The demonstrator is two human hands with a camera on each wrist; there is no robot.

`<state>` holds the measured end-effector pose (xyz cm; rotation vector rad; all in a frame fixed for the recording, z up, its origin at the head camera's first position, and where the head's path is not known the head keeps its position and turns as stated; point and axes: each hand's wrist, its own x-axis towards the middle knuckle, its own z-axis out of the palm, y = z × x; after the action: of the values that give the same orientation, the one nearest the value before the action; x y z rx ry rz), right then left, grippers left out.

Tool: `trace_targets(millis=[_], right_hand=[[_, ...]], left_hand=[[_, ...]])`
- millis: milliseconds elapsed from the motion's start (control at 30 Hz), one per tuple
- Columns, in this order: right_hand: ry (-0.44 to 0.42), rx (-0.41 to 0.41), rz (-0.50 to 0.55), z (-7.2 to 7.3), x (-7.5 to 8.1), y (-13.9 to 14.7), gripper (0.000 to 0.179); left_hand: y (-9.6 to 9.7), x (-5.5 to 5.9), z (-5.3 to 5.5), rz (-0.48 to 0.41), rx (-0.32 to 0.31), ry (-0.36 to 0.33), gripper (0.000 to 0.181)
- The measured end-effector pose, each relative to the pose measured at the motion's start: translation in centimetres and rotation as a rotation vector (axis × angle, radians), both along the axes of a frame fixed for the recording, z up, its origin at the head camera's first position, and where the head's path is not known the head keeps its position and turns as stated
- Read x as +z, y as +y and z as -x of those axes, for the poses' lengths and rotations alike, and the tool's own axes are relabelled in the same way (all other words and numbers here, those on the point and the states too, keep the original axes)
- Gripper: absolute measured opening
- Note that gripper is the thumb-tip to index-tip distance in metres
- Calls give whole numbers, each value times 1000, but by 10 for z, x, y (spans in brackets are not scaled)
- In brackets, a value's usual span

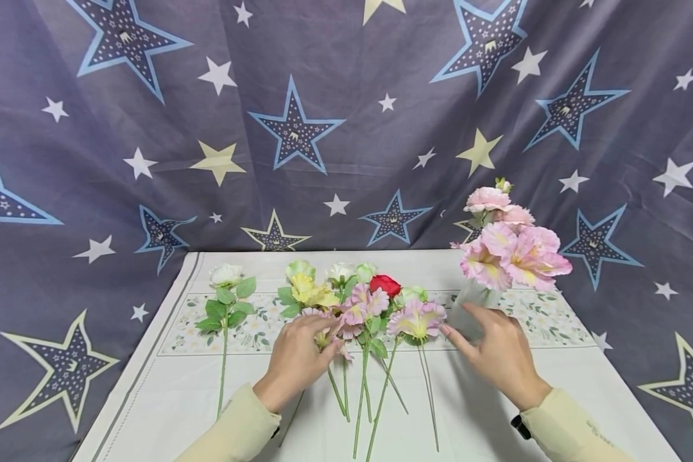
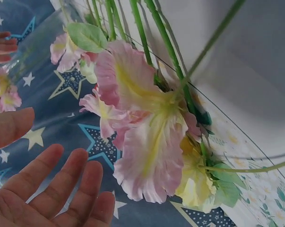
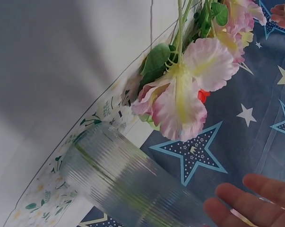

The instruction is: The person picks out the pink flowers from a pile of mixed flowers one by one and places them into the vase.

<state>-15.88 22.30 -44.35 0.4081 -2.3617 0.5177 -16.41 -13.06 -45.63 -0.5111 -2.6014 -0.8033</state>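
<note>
My left hand (image 1: pixel 297 353) hovers over a bunch of artificial flowers lying on the table. In the left wrist view its fingers are spread and hold nothing, beside a pink-and-yellow flower (image 2: pixel 149 151). My right hand (image 1: pixel 499 356) is next to a ribbed clear vase (image 3: pixel 118 170), fingers loosely extended; whether they touch the glass is hidden. The vase stands upright with pink flowers (image 1: pixel 531 256) in it. Between the hands lie a red rose (image 1: pixel 385 285), a yellow flower (image 1: pixel 312 292) and another pink-and-yellow flower (image 1: pixel 418 319).
A single white rose (image 1: pixel 227 275) with green leaves lies apart at the left. The white table (image 1: pixel 167 391) carries a printed floral strip across it. Behind hangs a dark curtain (image 1: pixel 346 58) with stars. Several long stems (image 1: pixel 358 410) point toward the near edge.
</note>
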Motion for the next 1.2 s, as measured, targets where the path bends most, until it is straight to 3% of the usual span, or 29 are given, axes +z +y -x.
trace_targets(millis=[367, 733, 1200], right_hand=[[-15, 20, 11, -4, -4, -6, 57], [-8, 40, 16, -7, -7, -12, 58], [-38, 31, 8, -11, -11, -11, 62]], left_hand=[[-15, -8, -1, 100, 58, -48, 33], [-26, -19, -4, 195, 126, -187, 32], [-28, -28, -3, 288, 126, -314, 25]])
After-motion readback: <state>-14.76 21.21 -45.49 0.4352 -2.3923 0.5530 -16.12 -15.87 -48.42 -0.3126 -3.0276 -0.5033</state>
